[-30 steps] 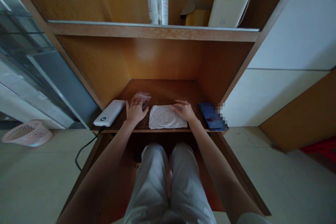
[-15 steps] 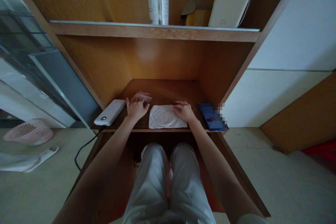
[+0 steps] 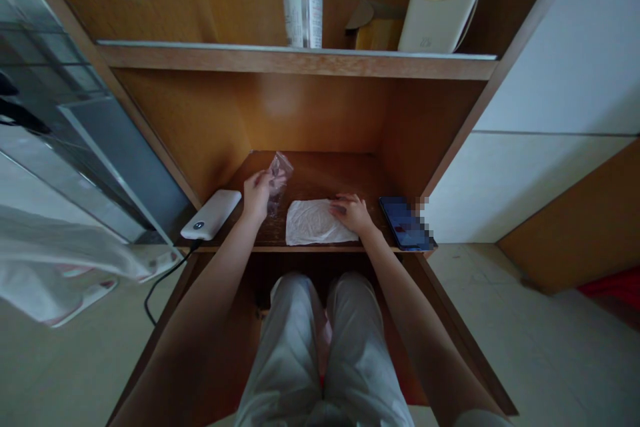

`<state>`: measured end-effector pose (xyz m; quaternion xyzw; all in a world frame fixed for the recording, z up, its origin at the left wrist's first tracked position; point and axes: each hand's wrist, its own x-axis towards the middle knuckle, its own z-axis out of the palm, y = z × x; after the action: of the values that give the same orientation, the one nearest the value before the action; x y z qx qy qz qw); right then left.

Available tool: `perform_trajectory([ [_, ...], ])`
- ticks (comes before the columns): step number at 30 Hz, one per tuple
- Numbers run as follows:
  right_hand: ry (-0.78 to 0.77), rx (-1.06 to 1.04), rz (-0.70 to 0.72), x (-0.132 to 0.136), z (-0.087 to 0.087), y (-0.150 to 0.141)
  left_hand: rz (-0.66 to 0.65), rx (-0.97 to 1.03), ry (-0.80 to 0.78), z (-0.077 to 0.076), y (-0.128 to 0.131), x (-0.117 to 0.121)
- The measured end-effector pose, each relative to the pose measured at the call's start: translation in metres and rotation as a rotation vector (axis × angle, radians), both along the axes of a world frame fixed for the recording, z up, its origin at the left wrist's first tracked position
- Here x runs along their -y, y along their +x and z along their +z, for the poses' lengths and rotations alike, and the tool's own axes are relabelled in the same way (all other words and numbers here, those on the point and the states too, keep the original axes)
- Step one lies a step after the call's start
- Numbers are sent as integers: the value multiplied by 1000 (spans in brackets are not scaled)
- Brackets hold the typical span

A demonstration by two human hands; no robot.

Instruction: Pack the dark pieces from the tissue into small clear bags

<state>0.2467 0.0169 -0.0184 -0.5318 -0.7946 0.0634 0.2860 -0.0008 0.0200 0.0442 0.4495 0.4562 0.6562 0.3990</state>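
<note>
My left hand (image 3: pixel 257 193) is closed on a small clear plastic bag (image 3: pixel 280 170), lifted above the brown shelf board (image 3: pixel 320 170). What the bag contains, if anything, I cannot make out. A crumpled white tissue (image 3: pixel 313 222) lies spread on the board near its front edge. Over the tissue's right side rests my right hand (image 3: pixel 353 212), open, fingers stretched out and lying on it.
Left of my hands lies a white power bank (image 3: pixel 213 215) with a black cable (image 3: pixel 153 290). To the right is a phone (image 3: pixel 405 223). The upper shelf (image 3: pixel 300 61) bears a bottle (image 3: pixel 303 3) and a white device (image 3: pixel 440 17). Another person's pale trousers (image 3: pixel 65 260) show at left.
My left hand has picked the plastic bag up off the board and now holds it upright. My right hand stays on the tissue. Another person has stepped further into view at left.
</note>
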Motion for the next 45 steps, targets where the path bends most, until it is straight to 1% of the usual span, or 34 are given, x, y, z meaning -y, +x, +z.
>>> perform_trajectory([
  [1, 1, -8, 1, 0, -1, 0, -51, 87, -14, -2, 5, 1],
  [3, 9, -30, 3, 0, -2, 1, -256, 182, -151, -10, 15, 4],
  [4, 18, -48, 2, 0, -2, 1, -313, 209, -207, -17, 18, 5],
  [6, 54, -114, 8, 0, -1, 2, -352, 230, -261, -29, 23, 6],
  [8, 108, -244, 37, 0, 2, 2, -383, 219, -284, -39, 25, 7],
  [10, 148, -414, 75, -1, 7, -1, -406, 215, -280, -45, 27, 7],
  [11, 144, -504, 92, -3, 10, -4, -419, 213, -281, -46, 28, 8],
  [13, 54, -681, 105, -6, 16, -12, -437, 210, -300, -46, 31, 9],
  [14, -37, -769, 111, -9, 19, -17, -445, 209, -314, -46, 32, 9],
  [16, -271, -907, 116, -14, 22, -28, -446, 217, -342, -44, 35, 10],
  [18, -480, -978, 181, -17, 23, -37, -433, 246, -348, -43, 36, 11],
  [19, -548, -997, 217, -18, 22, -40, -430, 261, -339, -43, 37, 11],
  [21, -598, -1034, 240, -17, 19, -45, -422, 272, -297, -42, 38, 11],
  [23, -568, -1075, 187, -14, 14, -48, -403, 246, -247, -44, 39, 12],
  [26, -514, -1110, 121, -11, 6, -50, -310, 199, -210, -48, 41, 12],
  [29, -496, -1106, 130, -12, 2, -50, -246, 160, -185, -54, 42, 11],
  [33, -472, -1045, 149, -12, -1, -51, -248, 81, -131, -58, 42, 11],
  [39, -435, -968, 202, -11, -1, -49, -258, -80, -89, -56, 43, 13],
  [43, -380, -916, 230, -8, 0, -49, -263, -305, -12, -56, 44, 14],
  [45, -352, -885, 239, -5, 1, -50, -251, -379, 17, -56, 44, 14],
])
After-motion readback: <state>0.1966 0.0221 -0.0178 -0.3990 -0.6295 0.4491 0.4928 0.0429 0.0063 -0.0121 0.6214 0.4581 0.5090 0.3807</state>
